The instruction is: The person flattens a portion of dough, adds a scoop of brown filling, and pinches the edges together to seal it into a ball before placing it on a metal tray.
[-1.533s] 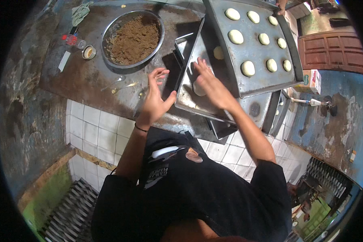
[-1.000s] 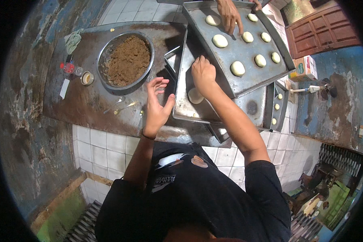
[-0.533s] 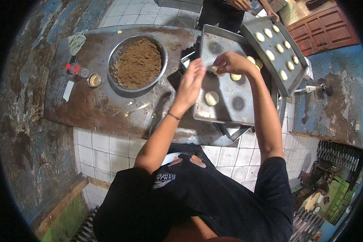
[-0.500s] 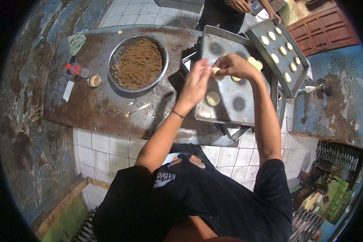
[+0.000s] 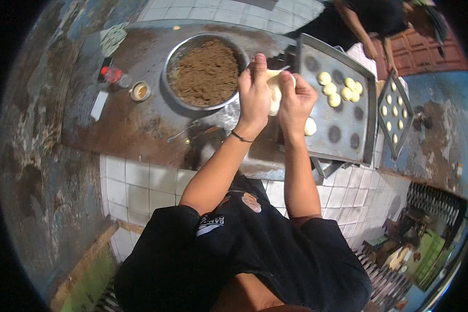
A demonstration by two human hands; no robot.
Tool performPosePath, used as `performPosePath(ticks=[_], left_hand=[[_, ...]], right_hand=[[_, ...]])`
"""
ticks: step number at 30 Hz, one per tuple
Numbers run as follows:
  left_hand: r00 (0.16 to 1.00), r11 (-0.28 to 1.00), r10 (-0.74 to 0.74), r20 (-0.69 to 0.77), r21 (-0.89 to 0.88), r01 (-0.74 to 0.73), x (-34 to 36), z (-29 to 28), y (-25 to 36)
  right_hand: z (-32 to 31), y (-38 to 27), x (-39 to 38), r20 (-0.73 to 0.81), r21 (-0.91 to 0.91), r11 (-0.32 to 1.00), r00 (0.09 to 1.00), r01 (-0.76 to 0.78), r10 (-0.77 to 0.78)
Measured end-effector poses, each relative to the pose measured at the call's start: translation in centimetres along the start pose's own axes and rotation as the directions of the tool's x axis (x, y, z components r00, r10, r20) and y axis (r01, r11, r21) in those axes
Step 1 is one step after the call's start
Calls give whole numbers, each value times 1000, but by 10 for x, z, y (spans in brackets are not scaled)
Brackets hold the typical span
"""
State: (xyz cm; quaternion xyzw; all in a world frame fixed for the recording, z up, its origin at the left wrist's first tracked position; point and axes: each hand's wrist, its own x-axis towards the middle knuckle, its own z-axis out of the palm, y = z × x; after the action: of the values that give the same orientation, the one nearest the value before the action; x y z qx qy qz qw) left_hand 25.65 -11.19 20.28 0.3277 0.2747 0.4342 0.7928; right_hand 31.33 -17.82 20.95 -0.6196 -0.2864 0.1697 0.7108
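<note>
Both my hands grip one pale piece of dough, held up between the bowl and the tray. My left hand is closed on its left side with the thumb upright. My right hand presses the other side with its thumb on top. A thin light object pokes out above the dough; its kind is unclear. Left of my hands stands a metal bowl filled with brown crumbly filling. On the tray to the right lie several dough balls, one beside my right wrist.
Another person bends at the far right over a smaller tray of dough pieces on a blue table. A cup, a red-capped bottle, a cloth and a spoon lie on my table's left part.
My hands have moved from over the tray toward the bowl, with the dough now stretched between them. The other person has moved the smaller tray right, onto the blue table.
</note>
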Motion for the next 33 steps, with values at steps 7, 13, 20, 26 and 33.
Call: performPosePath(ticks=[7,13,20,26,33], left_hand=[[916,993,86,391,-110,-46,13,-163,29],[968,899,95,230,397,-183,-29,-245,54],[932,944,-216,-292,180,275,-39,-326,82],[864,873,-261,-430,277,401,-72,-379,112],[857,918,-333,-393,74,390,-71,-382,105]], right_hand=[[71,-23,-14,623,-122,888,663,-443,416],[154,71,24,671,-544,813,690,208,272],[212,293,71,867,-492,524,442,695,229],[227,313,69,821,-566,475,406,674,402],[219,353,71,864,-504,446,425,740,271]])
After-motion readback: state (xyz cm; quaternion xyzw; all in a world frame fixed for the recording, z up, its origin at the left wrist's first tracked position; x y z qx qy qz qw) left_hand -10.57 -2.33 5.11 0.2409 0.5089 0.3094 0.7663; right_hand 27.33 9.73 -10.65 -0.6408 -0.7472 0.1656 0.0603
